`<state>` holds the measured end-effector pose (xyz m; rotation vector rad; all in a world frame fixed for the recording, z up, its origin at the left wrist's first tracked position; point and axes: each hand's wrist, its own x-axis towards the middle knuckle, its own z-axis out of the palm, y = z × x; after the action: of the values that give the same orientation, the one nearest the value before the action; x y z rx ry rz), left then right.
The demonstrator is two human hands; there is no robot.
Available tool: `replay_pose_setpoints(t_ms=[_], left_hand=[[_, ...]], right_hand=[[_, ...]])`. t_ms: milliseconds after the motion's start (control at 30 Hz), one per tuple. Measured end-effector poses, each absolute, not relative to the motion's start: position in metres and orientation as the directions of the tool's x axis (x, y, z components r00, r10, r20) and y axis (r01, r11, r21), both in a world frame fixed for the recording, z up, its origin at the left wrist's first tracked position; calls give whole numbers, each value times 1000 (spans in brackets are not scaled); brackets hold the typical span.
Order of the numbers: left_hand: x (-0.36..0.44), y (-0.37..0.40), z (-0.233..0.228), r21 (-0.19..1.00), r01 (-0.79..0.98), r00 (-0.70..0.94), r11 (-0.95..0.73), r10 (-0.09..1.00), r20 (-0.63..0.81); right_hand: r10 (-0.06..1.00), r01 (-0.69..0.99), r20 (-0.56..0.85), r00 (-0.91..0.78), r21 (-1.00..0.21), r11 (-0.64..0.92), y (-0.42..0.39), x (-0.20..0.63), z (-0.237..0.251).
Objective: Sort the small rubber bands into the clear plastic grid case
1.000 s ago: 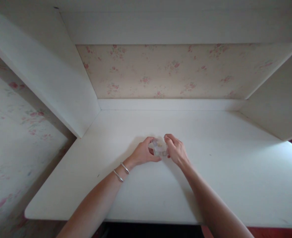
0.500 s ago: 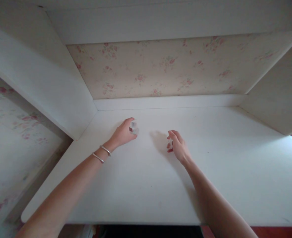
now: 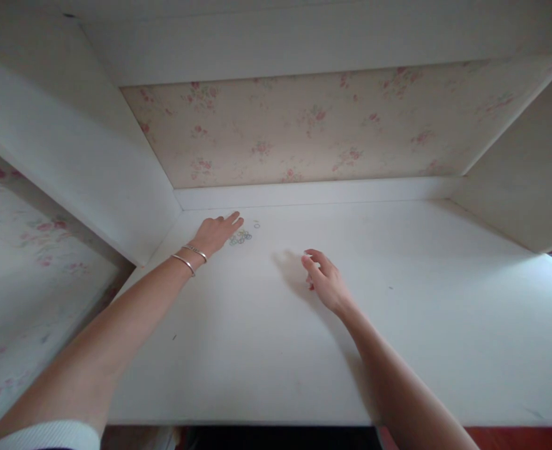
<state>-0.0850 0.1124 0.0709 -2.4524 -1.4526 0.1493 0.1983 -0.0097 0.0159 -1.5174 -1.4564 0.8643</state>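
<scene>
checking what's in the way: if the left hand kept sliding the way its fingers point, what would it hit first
Probably the small rings lying right at the fingertips of the left hand; one stray ring lies just past them. Beyond that the desk looks free up to the back ledge.

White desk [image 3: 421, 325] backed by floral wallpaper [image 3: 304, 125].

I see my left hand [image 3: 217, 231] stretched flat toward the back left corner of the white counter [image 3: 444, 325], fingertips just beside a small cluster of tiny coloured rings [image 3: 240, 237]; one ring [image 3: 256, 224] lies apart. My right hand [image 3: 325, 282] hovers mid-counter, fingers loosely curled. Floral wallpaper [image 3: 304, 125] backs the alcove.
</scene>
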Motion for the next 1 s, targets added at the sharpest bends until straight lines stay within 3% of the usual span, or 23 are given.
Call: replay_pose_setpoints(t_ms=[100,167,300,400,467,567,667,1000], left_hand=[[-86,109,73,-239,866,472,-438,876,104],[-84,104,72,-106,908,418,-405,891,179],[-67,83,60,406,851,229,-334,931,286],[-45,55,45,788,530,206,-313,949,239],[-28,33,35,917,339,193,-210,970,151],[-5,4,23,982,144,269,-123,960,81],[12,-13,16,993,58,307,-101,948,78],[15,-24,-1,992,108,329,-65,944,26]], right_hand=[[994,440,75,80,-898,32,-10,198,15],[993,448,84,80,-893,39,-9,198,15],[992,444,109,61,-893,71,-11,194,16],[987,441,154,44,-890,119,-14,188,20],[981,457,190,33,-876,155,-17,182,22],[972,508,236,18,-839,195,-23,174,25],[965,571,264,-5,-791,219,-27,170,25],[951,699,305,-46,-670,249,-34,164,24]])
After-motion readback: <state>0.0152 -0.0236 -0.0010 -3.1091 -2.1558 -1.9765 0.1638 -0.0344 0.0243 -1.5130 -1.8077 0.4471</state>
